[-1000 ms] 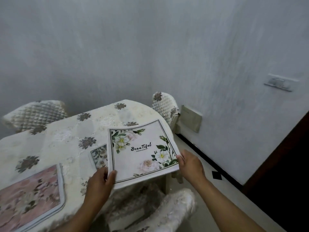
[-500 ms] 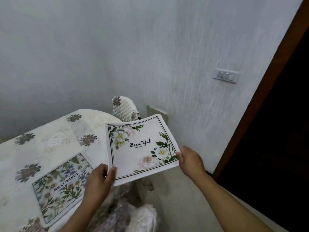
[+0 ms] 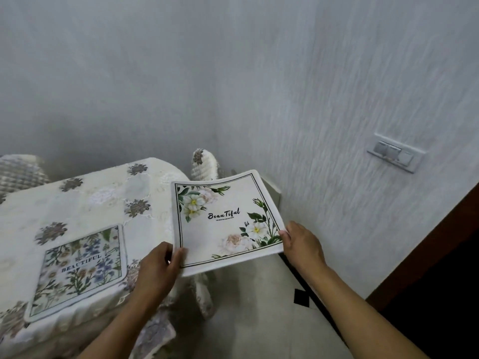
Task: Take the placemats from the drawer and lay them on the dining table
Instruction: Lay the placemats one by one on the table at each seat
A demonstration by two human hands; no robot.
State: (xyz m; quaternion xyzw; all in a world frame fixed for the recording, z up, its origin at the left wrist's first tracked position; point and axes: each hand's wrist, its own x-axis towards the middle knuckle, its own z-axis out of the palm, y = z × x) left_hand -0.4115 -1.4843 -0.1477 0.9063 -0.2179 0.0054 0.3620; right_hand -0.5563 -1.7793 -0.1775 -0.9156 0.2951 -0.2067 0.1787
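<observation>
A square placemat printed with blue and cream wildflowers [image 3: 77, 270] lies flat on the cream lace-covered tabletop [image 3: 98, 198], near its front edge. Your left hand [image 3: 158, 270] pinches the near-left corner of a white, flower-printed square placemat [image 3: 225, 221] held in the air off the tabletop's right end. Your right hand [image 3: 302, 244] grips its near-right corner.

One head view, wide-angle. Looks forward and down into wall corner [image 3: 215, 104]. Dining table [image 3: 85, 203] lower left; left hand [image 3: 158, 270], right hand [image 3: 303, 244] close, low centre.
</observation>
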